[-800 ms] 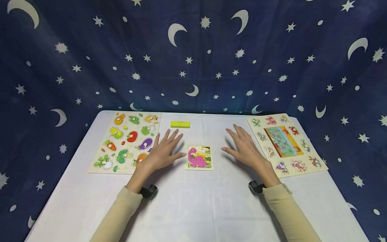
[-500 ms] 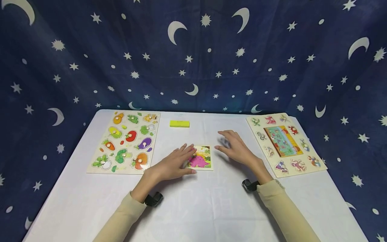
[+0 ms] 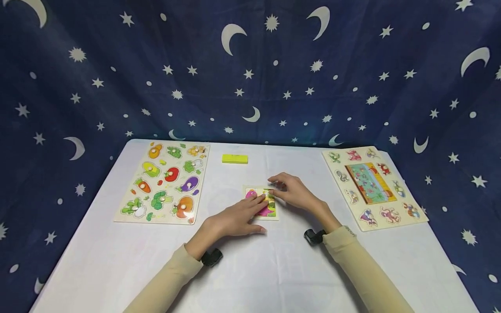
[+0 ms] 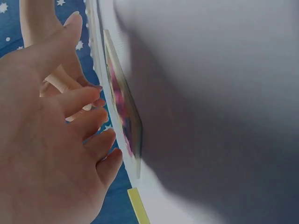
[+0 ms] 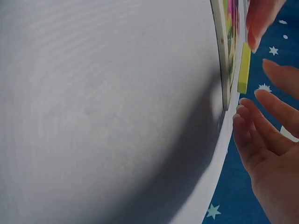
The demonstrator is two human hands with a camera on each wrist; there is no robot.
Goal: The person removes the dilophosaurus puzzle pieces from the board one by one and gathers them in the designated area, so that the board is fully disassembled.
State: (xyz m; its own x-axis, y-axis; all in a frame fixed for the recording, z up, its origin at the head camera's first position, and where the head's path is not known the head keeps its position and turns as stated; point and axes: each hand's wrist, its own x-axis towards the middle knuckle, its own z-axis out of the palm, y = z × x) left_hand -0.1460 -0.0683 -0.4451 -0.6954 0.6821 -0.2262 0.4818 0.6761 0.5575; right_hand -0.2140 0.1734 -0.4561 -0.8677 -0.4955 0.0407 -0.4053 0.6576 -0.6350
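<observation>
One vegetable board [image 3: 168, 186] and one sea-animal board [image 3: 362, 208] flank the dinosaur puzzle [image 3: 268, 213] mid-desk [image 3: 266, 269], yellow block [image 3: 235, 159] beyond; I see the left hand [image 3: 236, 217] unclenched over the puzzle, the right hand [image 3: 295, 191] loose, grasping nothing, beside it.

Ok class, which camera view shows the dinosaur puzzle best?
The head view: it shows the dinosaur puzzle from above, picture up, though the left hand hides part. The left wrist view shows it nearly edge-on; the right wrist view has it nearly edge-on too, cut off at the top.
</observation>
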